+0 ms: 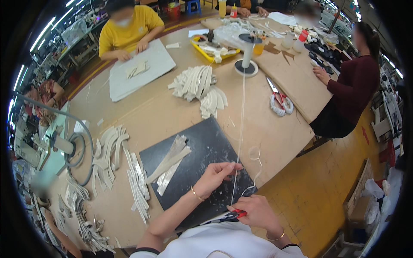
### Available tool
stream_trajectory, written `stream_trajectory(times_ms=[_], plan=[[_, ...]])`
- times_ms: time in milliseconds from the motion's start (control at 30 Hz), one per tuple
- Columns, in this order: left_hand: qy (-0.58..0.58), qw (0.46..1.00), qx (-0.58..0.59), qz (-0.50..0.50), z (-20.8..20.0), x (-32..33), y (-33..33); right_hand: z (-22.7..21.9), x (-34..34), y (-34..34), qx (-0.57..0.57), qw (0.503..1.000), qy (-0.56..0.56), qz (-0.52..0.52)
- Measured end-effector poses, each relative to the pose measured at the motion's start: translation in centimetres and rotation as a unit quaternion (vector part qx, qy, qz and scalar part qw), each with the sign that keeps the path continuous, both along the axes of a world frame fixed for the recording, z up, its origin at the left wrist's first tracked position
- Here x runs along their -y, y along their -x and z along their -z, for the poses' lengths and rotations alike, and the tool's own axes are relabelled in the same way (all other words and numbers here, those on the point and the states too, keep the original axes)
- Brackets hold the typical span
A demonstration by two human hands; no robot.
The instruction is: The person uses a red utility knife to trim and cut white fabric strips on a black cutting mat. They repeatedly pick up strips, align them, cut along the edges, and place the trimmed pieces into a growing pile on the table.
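Observation:
A thin white tape [242, 112] runs from an upright spool [247, 56] across the table toward me. My left hand [217, 177] pinches this tape between thumb and fingers over the black board [202, 142]. At the board's near right edge, my right hand [260, 211] is closed round a red-and-black-handled tool [238, 212]; its working end is mostly hidden, so I cannot tell its kind. The tape's near end reaches the fingertips of that hand. Several pale fabric strips [175, 155] lie on the board, left of my left hand.
Piles of cream strips [195, 84] lie mid-table and at left. Large red-handled scissors [279, 101] rest at right. A yellow tray [202, 53] holds odds and ends. One person in yellow [129, 34] works across the table; another in maroon [357, 77] sits at right.

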State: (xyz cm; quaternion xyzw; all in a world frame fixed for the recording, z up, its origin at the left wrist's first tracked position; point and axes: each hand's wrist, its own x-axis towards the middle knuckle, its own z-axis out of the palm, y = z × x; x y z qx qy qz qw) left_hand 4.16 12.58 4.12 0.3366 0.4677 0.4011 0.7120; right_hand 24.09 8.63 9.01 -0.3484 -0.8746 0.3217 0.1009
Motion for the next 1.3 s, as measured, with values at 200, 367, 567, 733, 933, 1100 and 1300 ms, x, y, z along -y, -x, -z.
stream_trajectory(times_ms=[200, 367, 567, 733, 933, 1100, 1300], plan=[[0.139, 0.973, 0.162, -0.089, 0.4, 3.0, 0.0, 0.4, 1.1, 1.3, -0.025, 0.999, -0.033, 0.012], [0.127, 0.981, 0.125, -0.077, 0.2, 4.8, 0.9, 0.2, 0.8, 2.7, 0.022, 0.998, -0.027, -0.05], [0.12, 0.985, 0.098, -0.079, 0.1, 5.9, 1.9, -1.1, -0.6, 2.2, 0.029, 0.997, 0.024, -0.06], [0.126, 0.971, 0.19, -0.074, -0.1, 7.7, 3.7, -1.2, -5.9, -0.5, -0.069, 0.98, 0.137, 0.125], [0.12, 0.963, 0.228, -0.075, -0.8, 10.7, 5.3, 2.2, -16.7, 1.7, -0.149, 0.932, 0.199, 0.264], [0.097, 0.957, 0.258, -0.091, -0.8, 12.7, 6.2, 5.0, -21.4, 6.4, -0.273, 0.825, 0.438, 0.232], [0.075, 0.94, 0.319, -0.097, -0.9, 15.5, 6.8, 7.5, -25.7, 8.1, -0.413, 0.721, 0.496, 0.252]])
